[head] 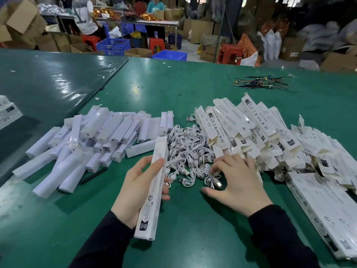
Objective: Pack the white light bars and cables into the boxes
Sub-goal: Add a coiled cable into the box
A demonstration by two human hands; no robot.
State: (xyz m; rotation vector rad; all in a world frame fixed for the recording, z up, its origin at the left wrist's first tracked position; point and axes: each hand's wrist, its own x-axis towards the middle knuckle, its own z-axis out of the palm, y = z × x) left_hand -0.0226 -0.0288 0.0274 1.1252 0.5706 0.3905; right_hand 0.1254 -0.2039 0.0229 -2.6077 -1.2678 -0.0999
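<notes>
My left hand [135, 190] grips a long white printed box [152, 188], tilted with its far end over the cable heap. My right hand [237, 182] reaches into the pile of white USB cables [187, 151] at the table's middle, its fingers spread and touching a cable with a metal plug [218, 183]. A heap of white light bars in clear wrap [87, 140] lies to the left. Several empty printed boxes [251, 132] are stacked in a heap on the right.
The green table [193, 219] has closed boxes lined along the right edge [324, 207] and a few at the far left [7, 111]. A bundle of dark wires [262, 83] lies at the back. A black pen [94, 175] rests near the bars. A person stands beyond.
</notes>
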